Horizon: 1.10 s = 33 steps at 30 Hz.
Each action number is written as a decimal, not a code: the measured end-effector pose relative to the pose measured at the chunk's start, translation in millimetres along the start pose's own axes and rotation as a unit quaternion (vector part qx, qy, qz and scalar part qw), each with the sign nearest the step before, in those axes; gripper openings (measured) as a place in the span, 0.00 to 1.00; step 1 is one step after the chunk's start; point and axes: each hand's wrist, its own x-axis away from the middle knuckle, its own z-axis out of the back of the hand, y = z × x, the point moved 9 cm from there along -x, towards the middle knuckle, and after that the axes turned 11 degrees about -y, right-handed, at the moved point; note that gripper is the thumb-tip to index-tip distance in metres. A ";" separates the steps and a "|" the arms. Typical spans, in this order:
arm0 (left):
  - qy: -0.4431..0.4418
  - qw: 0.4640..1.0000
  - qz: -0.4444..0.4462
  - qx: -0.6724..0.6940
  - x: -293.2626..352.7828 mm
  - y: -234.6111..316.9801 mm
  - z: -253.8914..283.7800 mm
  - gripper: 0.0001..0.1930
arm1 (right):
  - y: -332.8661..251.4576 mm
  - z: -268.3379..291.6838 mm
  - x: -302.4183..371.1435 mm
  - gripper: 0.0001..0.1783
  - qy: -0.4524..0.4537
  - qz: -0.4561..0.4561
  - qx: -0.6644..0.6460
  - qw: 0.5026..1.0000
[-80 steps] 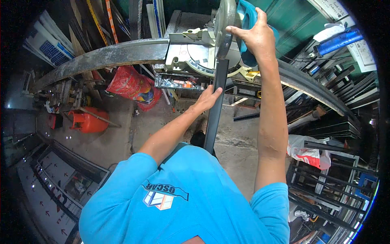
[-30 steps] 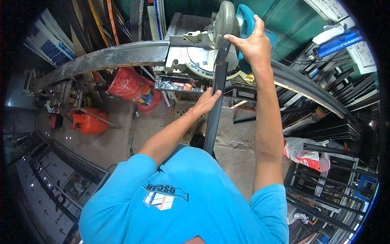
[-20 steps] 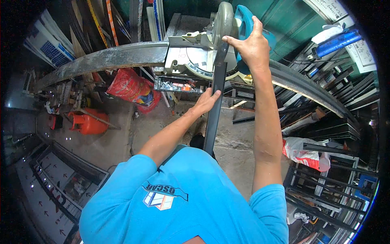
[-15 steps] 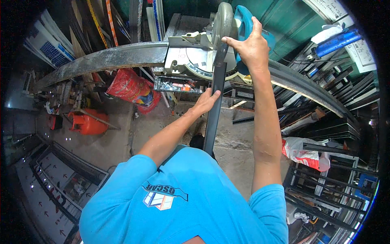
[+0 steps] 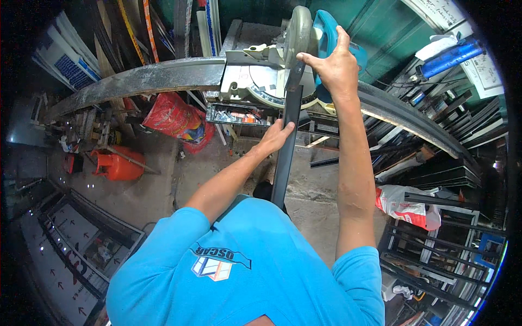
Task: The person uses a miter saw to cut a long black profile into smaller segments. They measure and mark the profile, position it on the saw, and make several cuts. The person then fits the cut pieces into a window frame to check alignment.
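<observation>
A mitre saw [image 5: 326, 32] with a teal body and grey blade guard stands on the bench ahead of me. My right hand [image 5: 338, 68] is closed on its handle, thumb reaching left toward the guard and a finger pointing up; the grip itself is mostly hidden behind the hand. A long dark metal profile bar [image 5: 283, 168] runs from the saw's pale base [image 5: 239, 76] back toward my body. My left hand [image 5: 276, 137] grips this bar from its left side, just in front of the saw. The blade is hidden by the guard.
Long metal rails [image 5: 147, 76] extend left and right of the saw. A red sack-like container [image 5: 176, 122] and an orange gas cylinder [image 5: 119, 163] stand on the floor at left. Stacked dark profiles [image 5: 446, 179] and a white-and-red plastic bag [image 5: 408, 206] are at right.
The saw head and my right hand on it have come down slightly, toward me. My left hand and the bar look almost unmoved.
</observation>
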 end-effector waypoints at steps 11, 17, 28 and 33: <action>-0.051 0.998 0.038 -0.010 4.4 8.0 -2.1 0.45 | 2.3 -1.4 1.6 0.65 0.002 -0.004 0.001 1.000; -0.018 0.999 0.027 -0.021 4.2 4.8 1.4 0.42 | -2.7 0.3 3.6 0.65 0.009 0.005 0.003 1.000; 0.018 1.000 0.008 -0.015 3.9 5.8 3.4 0.32 | 1.5 -2.5 2.2 0.67 0.010 0.006 -0.010 1.000; -0.003 1.000 0.005 -0.002 -0.2 1.5 0.9 0.32 | -2.6 5.3 -8.7 0.68 -0.004 -0.007 -0.003 1.000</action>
